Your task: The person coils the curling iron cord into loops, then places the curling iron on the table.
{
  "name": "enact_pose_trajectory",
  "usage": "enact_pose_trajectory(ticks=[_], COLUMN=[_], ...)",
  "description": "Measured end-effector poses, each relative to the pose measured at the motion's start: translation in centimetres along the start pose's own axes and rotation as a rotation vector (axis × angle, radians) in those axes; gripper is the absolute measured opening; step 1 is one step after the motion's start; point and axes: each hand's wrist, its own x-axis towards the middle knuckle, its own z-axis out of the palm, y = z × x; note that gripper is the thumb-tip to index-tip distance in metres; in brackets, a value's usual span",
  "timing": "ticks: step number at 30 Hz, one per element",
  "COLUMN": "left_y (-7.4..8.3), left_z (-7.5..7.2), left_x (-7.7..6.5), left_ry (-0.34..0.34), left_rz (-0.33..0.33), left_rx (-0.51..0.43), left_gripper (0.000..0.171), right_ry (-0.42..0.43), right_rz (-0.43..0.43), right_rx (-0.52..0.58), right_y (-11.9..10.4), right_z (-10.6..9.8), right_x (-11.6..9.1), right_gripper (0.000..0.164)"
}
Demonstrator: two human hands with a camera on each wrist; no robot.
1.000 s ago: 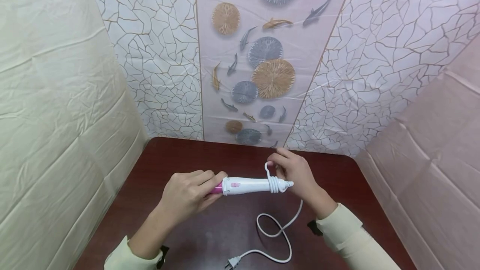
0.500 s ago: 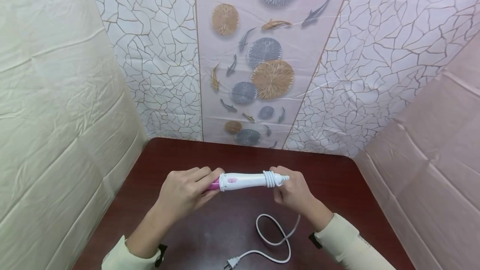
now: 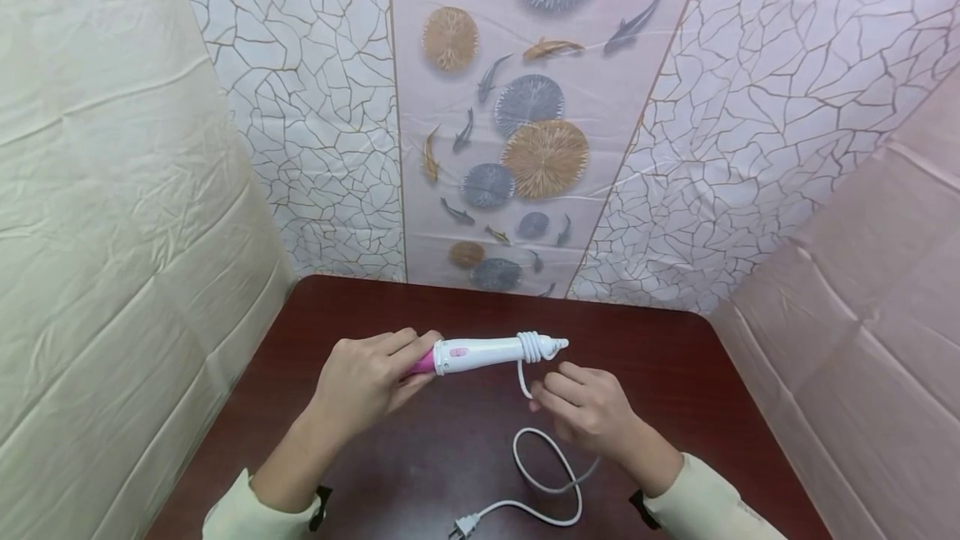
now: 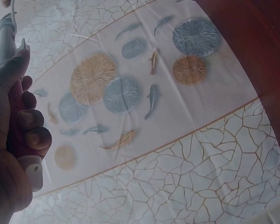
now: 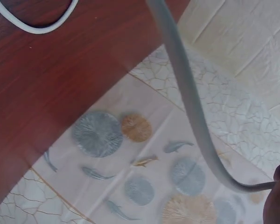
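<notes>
In the head view my left hand (image 3: 367,380) grips the pink barrel of a hair curling iron (image 3: 480,354), held level above the table. Its white handle with a pink switch points right. Several turns of the white power cord (image 3: 530,347) are wound round the handle's tail end. Just below that end, my right hand (image 3: 588,408) pinches the cord where it leaves the coils. In the left wrist view, curled fingers (image 4: 32,128) wrap the barrel, and a white end cap (image 4: 32,172) shows beneath them. The right wrist view shows a cord length (image 5: 191,102) running to the hand at the edge.
Loose cord (image 3: 577,497) lies in a loop on the dark red table (image 3: 408,465), ending in a two-prong plug (image 3: 465,525) near the front. A patterned cloth backdrop (image 3: 495,132) stands behind, with pale padded panels on both sides.
My right hand has carried the cord from above the handle, past its tail, to below it. The handle's tail has shifted left and slightly up; the left hand keeps its grip.
</notes>
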Motion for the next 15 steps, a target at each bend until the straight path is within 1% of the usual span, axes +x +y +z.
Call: enact_pose_trajectory(ticks=[5, 11, 15], left_y=[-0.1, -0.3, -0.3], left_z=[0.0, 0.1, 0.3], left_x=[-0.1, -0.4, -0.6], left_ry=[-0.012, -0.012, -0.033], left_rz=[-0.01, -0.011, -0.012], left_rx=[0.002, 0.005, 0.003], left_gripper=[0.043, 0.042, 0.044], right_ry=[0.05, 0.062, 0.066], right_rz=[-0.038, -0.051, -0.051], right_rx=[-0.039, -0.071, -0.086], right_y=[0.2, 0.7, 1.2], right_z=[-1.3, -2.3, -2.5], right_x=[2.0, 3.5, 4.2], right_gripper=[0.031, 0.032, 0.033])
